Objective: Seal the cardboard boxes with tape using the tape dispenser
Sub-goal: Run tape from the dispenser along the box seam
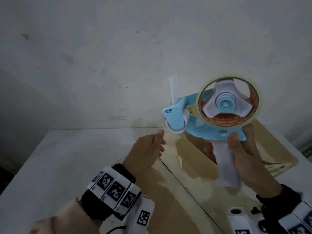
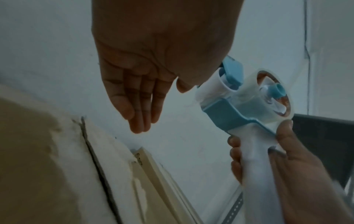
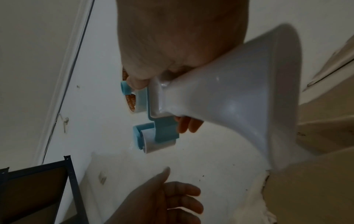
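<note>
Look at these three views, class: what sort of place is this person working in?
Probably a plain packing or storage room. A cardboard box lies on a white table against a scuffed white wall, the right hand grips a tape dispenser, and dark metal shelving stands nearby.

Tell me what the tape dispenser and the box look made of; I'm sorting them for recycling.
Tape dispenser: looks like moulded plastic, smooth blue frame, glossy white handle with highlights. Cardboard box: matte tan cardboard, its surface torn in pale patches.

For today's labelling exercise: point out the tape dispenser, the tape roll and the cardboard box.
tape dispenser (image 1: pixel 227 164): head view, on its white handle.
tape roll (image 1: pixel 256 105): head view, on the clear outer ring's right side.
cardboard box (image 1: pixel 190 188): head view, on the top flap.
</note>
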Available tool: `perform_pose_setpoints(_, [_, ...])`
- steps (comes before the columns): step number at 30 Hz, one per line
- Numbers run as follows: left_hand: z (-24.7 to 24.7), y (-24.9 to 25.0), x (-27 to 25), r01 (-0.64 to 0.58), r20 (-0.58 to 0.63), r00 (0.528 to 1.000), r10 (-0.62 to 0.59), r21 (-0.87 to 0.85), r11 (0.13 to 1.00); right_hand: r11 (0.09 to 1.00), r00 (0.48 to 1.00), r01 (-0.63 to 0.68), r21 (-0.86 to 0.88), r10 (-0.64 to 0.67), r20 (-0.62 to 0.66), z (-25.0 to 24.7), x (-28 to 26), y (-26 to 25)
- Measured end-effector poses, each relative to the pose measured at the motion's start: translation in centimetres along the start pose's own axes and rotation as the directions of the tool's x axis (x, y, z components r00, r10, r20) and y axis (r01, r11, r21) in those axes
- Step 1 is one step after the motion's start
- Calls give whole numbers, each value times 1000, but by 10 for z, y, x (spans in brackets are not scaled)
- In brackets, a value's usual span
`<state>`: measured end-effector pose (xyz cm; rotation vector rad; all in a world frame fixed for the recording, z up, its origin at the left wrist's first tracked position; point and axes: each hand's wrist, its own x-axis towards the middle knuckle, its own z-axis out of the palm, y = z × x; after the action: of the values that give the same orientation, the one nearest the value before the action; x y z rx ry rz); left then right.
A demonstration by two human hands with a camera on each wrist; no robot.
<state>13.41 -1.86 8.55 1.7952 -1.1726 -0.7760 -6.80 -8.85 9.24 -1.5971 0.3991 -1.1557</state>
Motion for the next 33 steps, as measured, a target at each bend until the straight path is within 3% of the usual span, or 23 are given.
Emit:
perform_pose_setpoints(3, [1, 6, 1, 81, 84, 994, -65, -204, 976, 1000, 1000, 15, -12, -15, 3, 1, -1, -1])
perform_pose_setpoints(6, [-2, 12, -2, 95, 150, 987, -52, -296, 951, 1000, 1000, 11, 25, -11, 0, 4, -2, 1])
perform_pose_setpoints(15, [-14, 11, 0, 221, 169, 974, -151, -565, 795, 1000, 1000, 23, -10, -23, 4, 4, -4, 4])
perform_pose_setpoints(21, [-23, 7, 12, 256, 214, 962, -170, -484, 837, 994, 994, 92, -60, -88, 68, 6, -9, 2])
perform_pose_setpoints(27, [-33, 0, 28, 211, 205, 965, -161, -253, 944, 989, 990, 85, -124, -71, 118, 16, -14, 1])
perform_pose_setpoints(33, [-37, -11, 45, 128, 255, 963, -88, -145, 981, 925, 991, 65, -375, -17, 129, 33, -16, -8])
